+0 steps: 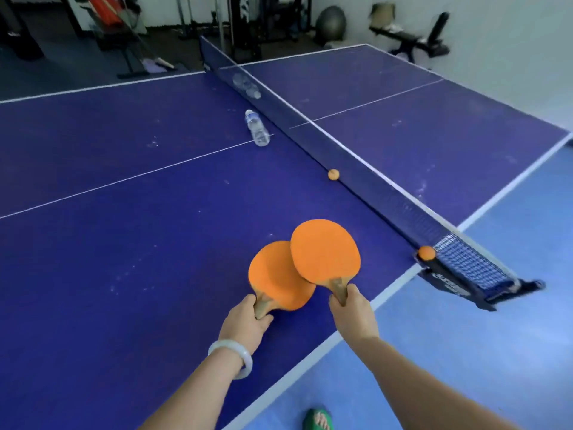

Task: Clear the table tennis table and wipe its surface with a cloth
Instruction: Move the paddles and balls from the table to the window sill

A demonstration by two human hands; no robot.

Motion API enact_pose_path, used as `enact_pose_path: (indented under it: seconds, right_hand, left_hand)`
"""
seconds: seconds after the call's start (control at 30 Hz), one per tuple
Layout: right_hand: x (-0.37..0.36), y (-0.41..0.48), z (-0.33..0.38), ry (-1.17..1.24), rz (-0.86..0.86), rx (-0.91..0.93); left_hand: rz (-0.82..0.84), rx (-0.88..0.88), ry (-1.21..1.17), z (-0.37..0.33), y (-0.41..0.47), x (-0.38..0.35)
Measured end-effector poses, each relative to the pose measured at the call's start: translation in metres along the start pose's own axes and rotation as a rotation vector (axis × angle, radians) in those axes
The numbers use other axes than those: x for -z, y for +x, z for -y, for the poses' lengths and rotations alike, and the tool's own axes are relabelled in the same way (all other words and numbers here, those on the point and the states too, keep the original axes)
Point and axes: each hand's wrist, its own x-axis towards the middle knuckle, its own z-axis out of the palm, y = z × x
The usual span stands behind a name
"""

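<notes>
Lower centre of frame: left hand [248,321] grip closed on left paddle [277,276]; right hand [353,311] grip closed on right paddle [325,252], overlapping above blue table [124,243]. Bottle [256,128] and ball [333,174] beside net [387,193], mid-frame.

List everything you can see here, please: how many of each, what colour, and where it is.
table: one, blue with white lines, fills the view
net: one, dark blue, across the middle
bats: two, orange with wooden handles, overlapping, one per hand
balls: two, orange, one beside the net, one at the net post
bottles: two, clear, lying on either side of the net
gym gear: dark, blurred, behind
bracelet: one, white, left wrist
left hand: gripping a bat handle
right hand: gripping a bat handle
</notes>
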Motion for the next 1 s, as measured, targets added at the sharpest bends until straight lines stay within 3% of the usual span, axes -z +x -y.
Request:
enact_pose_path:
  seconds: [0.23,0.57,1.0]
  right_hand:
    - [0.014,-0.091,-0.071,0.098,-0.272,-0.282]
    - [0.042,-0.257,-0.163,0.24,-0.551,-0.618]
    - [0.067,-0.536,-0.313,0.477,-0.843,-0.938]
  left_hand:
    - [0.25,-0.294,0.225,-0.024,-0.022,-0.025]
    - [0.573,-0.549,0.374,-0.037,-0.117,-0.103]
    - [0.908,-0.804,0.52,-0.045,-0.37,-0.253]
